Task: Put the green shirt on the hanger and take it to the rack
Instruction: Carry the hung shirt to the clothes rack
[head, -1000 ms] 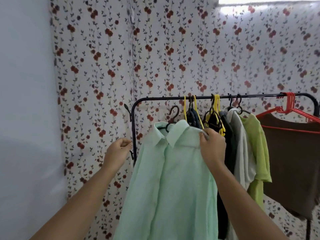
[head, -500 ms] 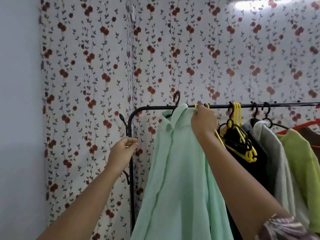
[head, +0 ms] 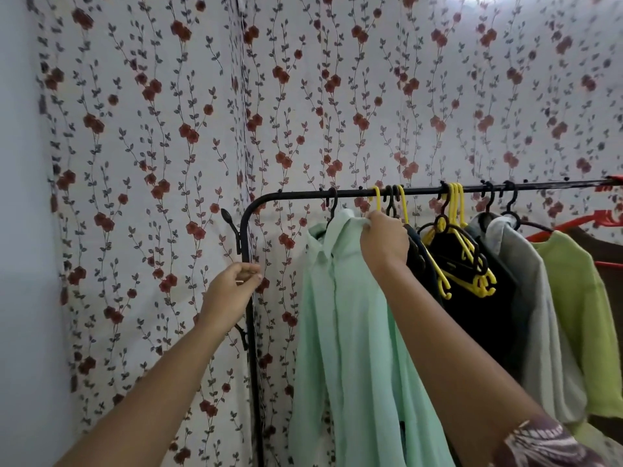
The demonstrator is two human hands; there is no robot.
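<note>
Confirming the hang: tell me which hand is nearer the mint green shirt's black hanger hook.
Right. The right hand grips the mint green shirt right of the hanger hook; the left hand is lower left, beside the rack's upright.

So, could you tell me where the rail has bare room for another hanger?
The rail is bare between its left bend and the green shirt; a short gap splits the yellow hangers. Further right, clothes crowd it.

Both arms up and forward, left hand (head: 232, 291) curled, right hand (head: 384, 242) in a tight pinch.
</note>
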